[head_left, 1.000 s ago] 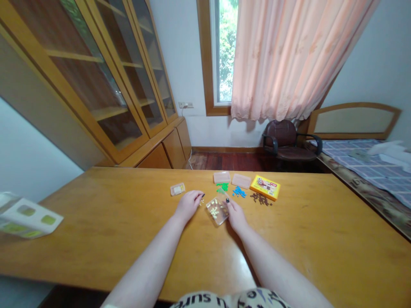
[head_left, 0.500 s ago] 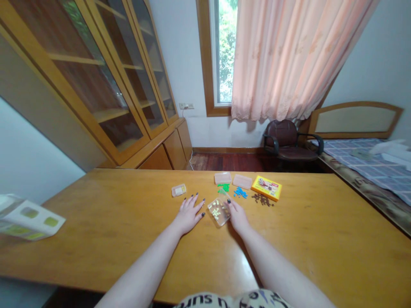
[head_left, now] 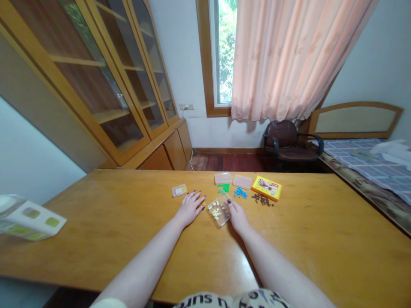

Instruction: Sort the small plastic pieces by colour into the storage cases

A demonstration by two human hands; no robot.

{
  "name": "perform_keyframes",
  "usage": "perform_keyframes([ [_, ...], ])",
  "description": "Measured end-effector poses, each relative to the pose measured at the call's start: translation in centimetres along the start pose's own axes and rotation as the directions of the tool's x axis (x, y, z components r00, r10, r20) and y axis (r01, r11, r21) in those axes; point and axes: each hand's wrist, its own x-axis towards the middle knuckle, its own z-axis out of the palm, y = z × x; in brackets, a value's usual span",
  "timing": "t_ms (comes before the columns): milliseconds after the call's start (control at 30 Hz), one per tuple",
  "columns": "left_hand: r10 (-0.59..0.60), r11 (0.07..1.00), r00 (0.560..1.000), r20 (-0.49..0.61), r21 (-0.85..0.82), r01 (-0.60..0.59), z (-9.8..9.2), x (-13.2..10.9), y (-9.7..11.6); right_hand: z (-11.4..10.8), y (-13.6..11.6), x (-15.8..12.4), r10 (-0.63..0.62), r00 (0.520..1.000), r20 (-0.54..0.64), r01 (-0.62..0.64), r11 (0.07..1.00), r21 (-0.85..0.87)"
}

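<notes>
My left hand (head_left: 190, 209) lies palm down on the wooden table (head_left: 105, 214), fingers apart, holding nothing. A few tiny pale beads (head_left: 203, 205) sit just beyond its fingertips. My right hand (head_left: 236, 216) grips the corner of a clear plastic box (head_left: 218, 211) with pale yellow beads inside. Above the box are green beads (head_left: 224, 187), blue beads (head_left: 240, 193) and brown beads (head_left: 262, 199). A pale green translucent piece (head_left: 223, 192) lies near the green beads. A small clear box (head_left: 179, 190) stands beyond my left hand.
Two pinkish plastic boxes (head_left: 233, 179) and a yellow printed box (head_left: 266, 188) stand along the table's far side. A white and green packet (head_left: 34, 220) lies at the left. A glass-fronted cabinet, a dark chair and a bed surround the table.
My left hand has opened from curled fingers to spread fingers, flat on the table. The clear box has settled slightly and sits a little lower against my right hand.
</notes>
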Motion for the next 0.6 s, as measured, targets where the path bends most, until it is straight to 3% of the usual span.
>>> perform_keyframes([
  [133,0.114,0.989,0.992,0.046,-0.097,-0.109,0.3,0.8,-0.8,0.1,0.4,0.2,0.004,1.0,-0.005,-0.004,1.0,0.025],
  [333,0.223,0.966,0.975,-0.013,-0.134,-0.222,1.1,0.3,-1.0,0.1,0.2,0.2,0.004,1.0,0.001,-0.004,1.0,0.014],
  [600,0.126,0.992,0.992,-0.009,0.027,-0.125,0.3,-0.2,0.3,0.0,0.3,0.0,-0.007,1.0,0.01,0.007,0.999,-0.037],
])
